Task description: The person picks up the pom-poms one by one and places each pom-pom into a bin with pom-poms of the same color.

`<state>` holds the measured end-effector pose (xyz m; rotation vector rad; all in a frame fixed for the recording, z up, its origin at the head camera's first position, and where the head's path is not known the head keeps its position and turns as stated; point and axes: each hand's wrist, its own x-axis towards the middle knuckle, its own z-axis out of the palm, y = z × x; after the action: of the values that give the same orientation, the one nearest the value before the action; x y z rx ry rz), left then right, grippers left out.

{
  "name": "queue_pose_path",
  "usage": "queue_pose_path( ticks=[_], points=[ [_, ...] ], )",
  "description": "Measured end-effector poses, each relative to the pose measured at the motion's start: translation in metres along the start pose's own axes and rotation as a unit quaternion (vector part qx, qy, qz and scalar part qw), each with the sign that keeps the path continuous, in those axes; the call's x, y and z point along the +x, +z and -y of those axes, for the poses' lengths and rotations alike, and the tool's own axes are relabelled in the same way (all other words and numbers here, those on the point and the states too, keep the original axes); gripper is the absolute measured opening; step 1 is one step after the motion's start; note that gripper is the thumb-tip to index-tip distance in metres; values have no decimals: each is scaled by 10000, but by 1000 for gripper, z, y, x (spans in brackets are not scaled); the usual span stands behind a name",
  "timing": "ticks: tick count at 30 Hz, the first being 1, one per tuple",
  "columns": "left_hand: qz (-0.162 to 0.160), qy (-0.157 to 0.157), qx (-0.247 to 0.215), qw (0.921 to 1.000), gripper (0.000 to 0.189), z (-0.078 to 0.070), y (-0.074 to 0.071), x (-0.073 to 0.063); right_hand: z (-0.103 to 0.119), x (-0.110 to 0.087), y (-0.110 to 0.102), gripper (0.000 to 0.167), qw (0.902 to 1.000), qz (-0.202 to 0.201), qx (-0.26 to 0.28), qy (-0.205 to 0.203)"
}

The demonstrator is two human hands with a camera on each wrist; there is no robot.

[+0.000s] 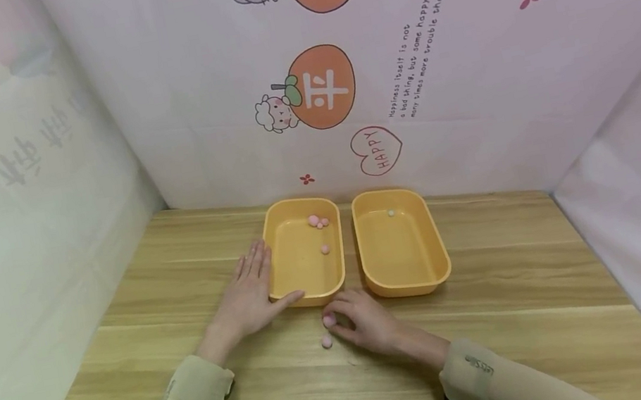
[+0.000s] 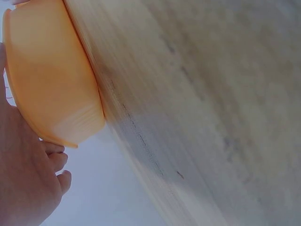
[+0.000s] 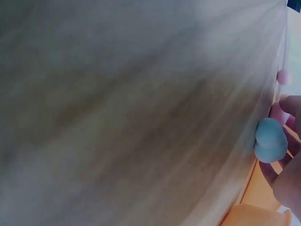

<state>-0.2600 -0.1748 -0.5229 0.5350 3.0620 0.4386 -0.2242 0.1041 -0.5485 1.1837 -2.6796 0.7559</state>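
Observation:
My left hand (image 1: pixel 247 297) lies along the left side of a yellow tray (image 1: pixel 309 296), its fingers straight on the rim and its thumb over the near edge. In the left wrist view the fingers touch the rim of the tray (image 2: pixel 51 70). Just in front of the trays, my right hand (image 1: pixel 368 324) pinches a pink ball (image 1: pixel 329 320) between thumb and fingers. A second pink ball (image 1: pixel 327 342) rests on the table beside it. The right wrist view also shows two light blue balls (image 3: pixel 271 135) against the curled fingers; whether these are gripped, I cannot tell.
Several pink balls (image 1: pixel 314 220) lie inside the left tray. To its right stands a second yellow tray (image 1: pixel 410 290) with one small pale ball (image 1: pixel 391 213). Behind both trays rises a white printed cloth (image 1: pixel 475 130), and cloth also hangs at either side of the wooden table (image 1: pixel 508 317).

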Motion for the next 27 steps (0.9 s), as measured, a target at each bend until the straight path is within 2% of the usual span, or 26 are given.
queue_pose_path(
  ticks=[3,9,18,27],
  points=[
    [14,14,27,10000,122,0,1,0,-5,-2,2,14,9995,-236,173,-95],
    [-6,21,-7,10000,122,0,0,0,-18,-8,8,13,9933,-900,363,-626],
    [-18,40,-4,10000,122,0,-2,-1,4,-13,-15,15,9904,-1163,-145,-738],
    [-64,55,-45,10000,121,-1,-3,-2,4,-7,-22,17,9794,-1799,-214,-897]
  ],
)
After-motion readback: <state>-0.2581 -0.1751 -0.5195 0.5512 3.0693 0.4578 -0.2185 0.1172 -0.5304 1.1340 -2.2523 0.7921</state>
